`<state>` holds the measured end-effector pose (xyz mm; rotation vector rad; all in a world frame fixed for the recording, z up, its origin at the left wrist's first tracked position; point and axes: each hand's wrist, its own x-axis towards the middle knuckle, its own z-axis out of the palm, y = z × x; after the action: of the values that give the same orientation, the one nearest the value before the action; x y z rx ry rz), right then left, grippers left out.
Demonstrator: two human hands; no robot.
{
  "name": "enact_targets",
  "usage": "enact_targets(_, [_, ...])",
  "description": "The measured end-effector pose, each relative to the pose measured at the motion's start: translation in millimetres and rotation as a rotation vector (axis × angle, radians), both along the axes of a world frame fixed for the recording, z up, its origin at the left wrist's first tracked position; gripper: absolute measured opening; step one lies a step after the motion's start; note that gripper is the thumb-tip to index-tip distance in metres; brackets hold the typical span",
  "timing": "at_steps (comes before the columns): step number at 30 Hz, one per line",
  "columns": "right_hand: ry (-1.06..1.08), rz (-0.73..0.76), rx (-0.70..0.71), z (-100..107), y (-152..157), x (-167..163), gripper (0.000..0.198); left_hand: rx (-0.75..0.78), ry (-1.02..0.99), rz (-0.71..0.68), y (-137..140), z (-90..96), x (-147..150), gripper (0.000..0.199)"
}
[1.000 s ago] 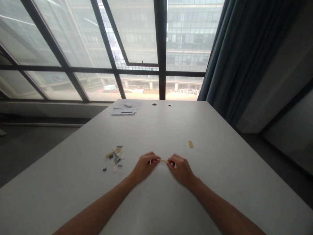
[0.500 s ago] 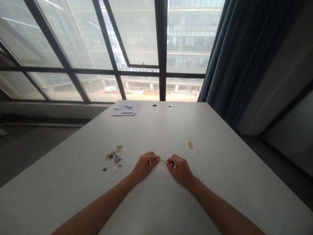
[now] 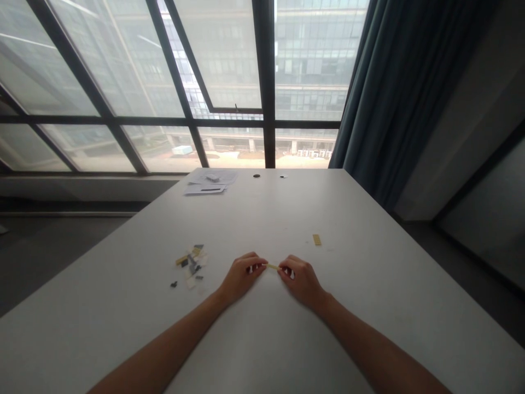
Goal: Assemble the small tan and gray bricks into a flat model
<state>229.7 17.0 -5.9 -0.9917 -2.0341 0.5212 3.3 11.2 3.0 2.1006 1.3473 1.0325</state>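
Between my two hands stretches a thin yellow strip [image 3: 272, 266], which looks like a toy building piece seen edge-on. My left hand [image 3: 245, 274] pinches its left end between thumb and fingers. At the right end, my right hand [image 3: 300, 278] is closed on it in the same way. A pile of small loose pieces [image 3: 192, 261] in grey, cream, dark and yellow lies left of my left hand. Beyond my right hand lies a flat yellow piece [image 3: 317, 239] with a bumpy top.
Papers [image 3: 205, 189] with a small grey object on them lie at the far left of the white table [image 3: 262, 219]. Two small round dark items [image 3: 256, 176] sit near the far edge. Windows and a dark blue curtain [image 3: 369, 109] stand behind.
My hands keep their pinch on the yellow strip, which now looks slightly more level. The whole view has shifted a little; the loose pieces lie as before.
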Motion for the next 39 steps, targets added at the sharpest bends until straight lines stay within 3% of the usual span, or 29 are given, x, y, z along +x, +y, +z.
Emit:
enact_targets(27, [0.014,-0.02,0.01,2,0,1,0.01,0.05,0.021,0.015,0,-2.1,3,0.02])
enact_targets(39, [0.119,0.004,-0.013,26,4,4,0.009,0.054,-0.097,0.065,-2,22.7,18,0.013])
